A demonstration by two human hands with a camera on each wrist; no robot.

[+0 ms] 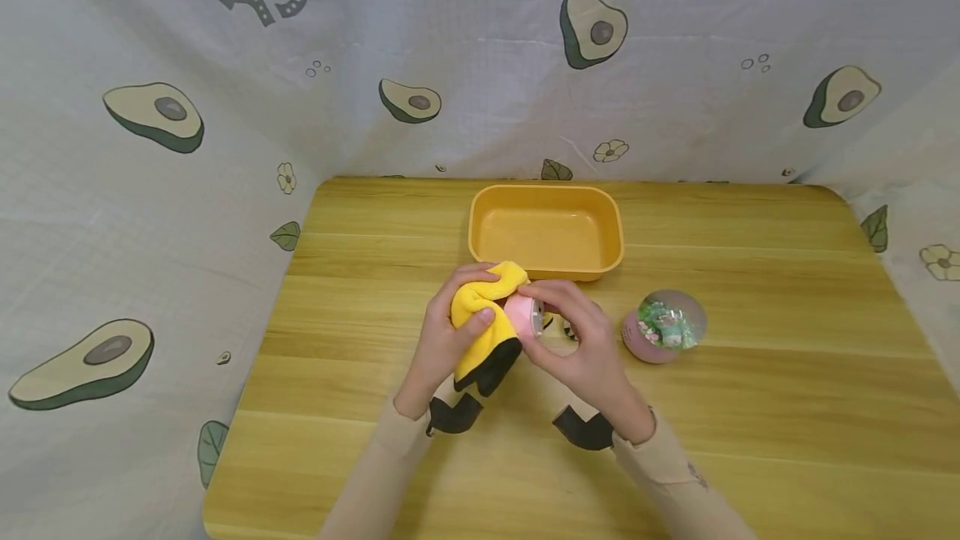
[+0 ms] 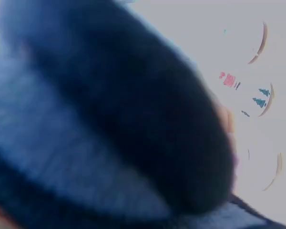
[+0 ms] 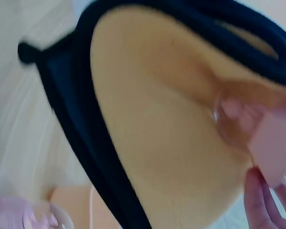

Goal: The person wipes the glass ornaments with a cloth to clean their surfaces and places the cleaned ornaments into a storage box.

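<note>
In the head view my left hand (image 1: 441, 327) holds a bunched yellow cloth (image 1: 480, 315) with a black edge, thumb laid over its folds. The cloth is pressed against a small snow globe (image 1: 517, 315) with a pink base. My right hand (image 1: 581, 336) pinches that snow globe between thumb and fingers. The right wrist view shows its clear dome and pink base (image 3: 274, 148), with fingertips (image 3: 257, 198) below. Part of the globe is hidden by cloth and fingers. A dark blurred shape covers most of the left wrist view.
A larger snow globe (image 1: 651, 336) with a pinkish-purple base and green inside lies tilted on the wooden table (image 1: 780, 373), right of my hand. Behind both hands stands a yellow-orange tray (image 1: 613, 261). A small striped thing (image 1: 570, 330) shows partly behind my right hand.
</note>
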